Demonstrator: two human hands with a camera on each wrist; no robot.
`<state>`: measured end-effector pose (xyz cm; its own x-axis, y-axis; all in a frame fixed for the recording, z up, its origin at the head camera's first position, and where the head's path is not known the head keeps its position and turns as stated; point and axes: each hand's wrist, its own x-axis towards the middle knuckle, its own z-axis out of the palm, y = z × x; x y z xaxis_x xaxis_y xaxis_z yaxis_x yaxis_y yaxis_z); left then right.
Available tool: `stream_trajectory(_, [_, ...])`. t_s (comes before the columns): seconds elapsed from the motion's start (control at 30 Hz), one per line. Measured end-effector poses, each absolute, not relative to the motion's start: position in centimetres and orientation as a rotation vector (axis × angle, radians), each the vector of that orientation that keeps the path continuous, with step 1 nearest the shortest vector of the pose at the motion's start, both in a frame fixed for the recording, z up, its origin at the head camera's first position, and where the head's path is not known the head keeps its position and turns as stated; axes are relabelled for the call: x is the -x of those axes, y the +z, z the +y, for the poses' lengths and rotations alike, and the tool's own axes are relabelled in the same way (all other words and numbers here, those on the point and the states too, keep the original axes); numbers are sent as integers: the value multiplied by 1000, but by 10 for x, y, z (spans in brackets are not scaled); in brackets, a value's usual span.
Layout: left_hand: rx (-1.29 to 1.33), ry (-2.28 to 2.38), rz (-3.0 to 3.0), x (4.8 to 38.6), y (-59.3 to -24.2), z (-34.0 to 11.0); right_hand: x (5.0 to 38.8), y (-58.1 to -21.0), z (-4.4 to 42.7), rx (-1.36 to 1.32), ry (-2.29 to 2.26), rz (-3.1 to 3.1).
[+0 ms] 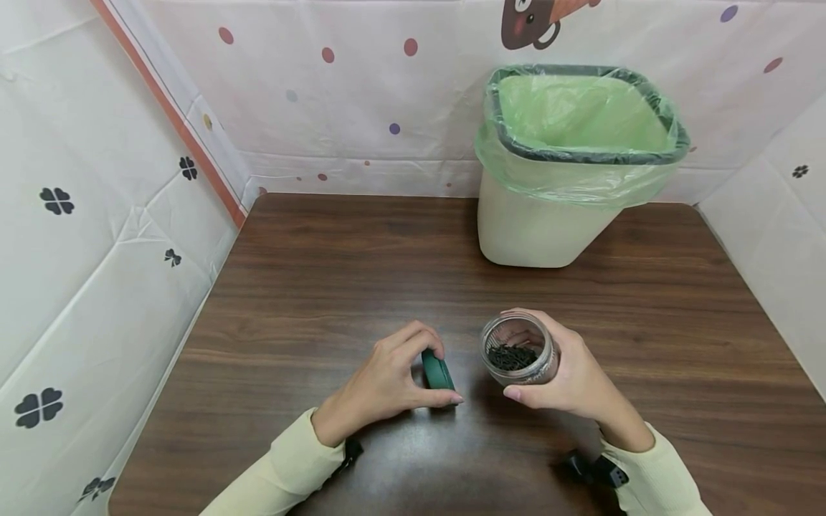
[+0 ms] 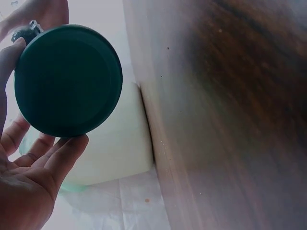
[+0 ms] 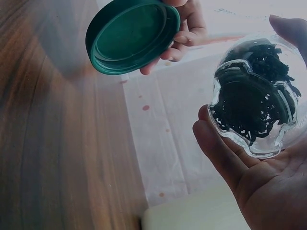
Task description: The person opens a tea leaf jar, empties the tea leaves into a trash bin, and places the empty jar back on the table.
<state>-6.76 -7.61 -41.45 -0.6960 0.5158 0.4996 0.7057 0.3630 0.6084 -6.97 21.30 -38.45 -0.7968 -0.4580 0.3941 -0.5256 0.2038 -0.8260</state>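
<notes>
In the head view my left hand (image 1: 393,376) grips a round green lid (image 1: 437,370) by its edge, tilted on its side. The left wrist view shows the lid's flat top (image 2: 69,81), and its hollow inside (image 3: 132,36) faces the right wrist camera. My right hand (image 1: 568,369) holds an uncapped clear glass jar (image 1: 519,351), with thumb and fingers around its side. Dark, dry, shredded leaves (image 1: 512,357) lie at the bottom of the jar. Lid and jar are apart, the lid to the left.
A cream waste bin (image 1: 538,226) with a green plastic liner (image 1: 581,175) stands at the back right of the brown wooden table (image 1: 335,258). White patterned sheets (image 1: 361,86) hang behind and at both sides. A dark wrist device (image 1: 596,469) sits by the right sleeve.
</notes>
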Motion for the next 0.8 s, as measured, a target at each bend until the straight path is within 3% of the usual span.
stream_trajectory(0.8, [1110,-1221,-2435,67,-416,-79,70,-381,212,-972,1688,-2388])
